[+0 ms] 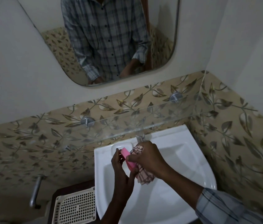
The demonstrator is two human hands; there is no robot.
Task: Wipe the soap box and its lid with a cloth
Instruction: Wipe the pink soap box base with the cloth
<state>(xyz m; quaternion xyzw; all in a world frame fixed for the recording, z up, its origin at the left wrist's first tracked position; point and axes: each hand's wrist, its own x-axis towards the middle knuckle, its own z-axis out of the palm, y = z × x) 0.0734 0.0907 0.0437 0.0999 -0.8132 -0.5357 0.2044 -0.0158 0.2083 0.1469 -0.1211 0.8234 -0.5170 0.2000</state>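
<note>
A pink soap box part (127, 158) is held tilted above the white sink (192, 168); whether it is the box or the lid I cannot tell. My left hand (119, 165) grips it by its left edge and from underneath. My right hand (147, 156) holds a checked pink and white cloth (144, 175) bunched against the pink piece's right side, with the thumb on its face. The cloth's loose end hangs down below my right hand. No second soap box part shows.
A glass shelf (143, 125) on two metal pegs runs along the leaf-patterned tiles above the sink. The tap (139, 138) sits just behind my hands. A white plastic grid basket (76, 206) and a metal handle (36, 191) lie to the sink's left. A mirror (111, 42) hangs above.
</note>
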